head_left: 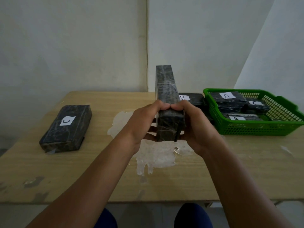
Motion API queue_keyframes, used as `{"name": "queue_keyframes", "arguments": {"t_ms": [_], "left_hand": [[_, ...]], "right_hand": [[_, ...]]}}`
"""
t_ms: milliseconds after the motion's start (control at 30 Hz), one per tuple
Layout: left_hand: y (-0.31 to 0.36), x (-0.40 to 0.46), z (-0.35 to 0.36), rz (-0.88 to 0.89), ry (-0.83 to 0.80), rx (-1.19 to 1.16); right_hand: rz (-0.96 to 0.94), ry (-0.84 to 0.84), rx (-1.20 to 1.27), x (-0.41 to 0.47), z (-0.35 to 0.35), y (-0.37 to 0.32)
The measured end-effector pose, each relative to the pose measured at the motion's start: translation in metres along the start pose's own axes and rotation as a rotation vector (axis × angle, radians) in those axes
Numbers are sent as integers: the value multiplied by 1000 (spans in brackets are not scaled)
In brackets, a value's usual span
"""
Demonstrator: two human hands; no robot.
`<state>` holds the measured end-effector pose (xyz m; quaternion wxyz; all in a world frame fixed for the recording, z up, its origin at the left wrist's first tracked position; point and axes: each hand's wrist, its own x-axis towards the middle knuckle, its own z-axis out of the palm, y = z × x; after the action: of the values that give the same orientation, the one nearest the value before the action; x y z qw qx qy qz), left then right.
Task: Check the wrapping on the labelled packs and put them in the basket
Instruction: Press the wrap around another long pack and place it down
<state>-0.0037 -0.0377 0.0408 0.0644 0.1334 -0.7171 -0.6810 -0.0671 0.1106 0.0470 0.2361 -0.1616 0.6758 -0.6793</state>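
Note:
A dark pack in clear wrap (pixel 166 89) is held on edge above the middle of the table, its narrow side up and its label out of sight. My left hand (pixel 144 124) grips its near end from the left and my right hand (pixel 195 125) grips it from the right, thumbs meeting on top. A pack labelled C (pixel 65 129) lies flat on the left of the table. A pack labelled B (pixel 192 98) lies behind my hands beside the green basket (pixel 256 129), which holds two packs labelled A (pixel 227 100) and another dark pack.
The wooden table (pixel 49 170) has a patch of peeled white surface (pixel 156 155) under my hands. A pale wall stands right behind the table. The basket sits at the right rear. My knees show below the table's front edge.

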Motion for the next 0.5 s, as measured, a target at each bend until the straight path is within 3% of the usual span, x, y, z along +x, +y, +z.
{"name": "queue_keyframes", "arguments": {"t_ms": [233, 367, 500], "left_hand": [[13, -1, -2, -69, 31, -24], [15, -1, -2, 13, 34, -4], [6, 0, -2, 210, -25, 95]], "right_hand": [[-139, -33, -95, 1, 4, 8], [-346, -32, -200, 2, 3, 11], [-434, 54, -167, 5, -6, 8]]}}
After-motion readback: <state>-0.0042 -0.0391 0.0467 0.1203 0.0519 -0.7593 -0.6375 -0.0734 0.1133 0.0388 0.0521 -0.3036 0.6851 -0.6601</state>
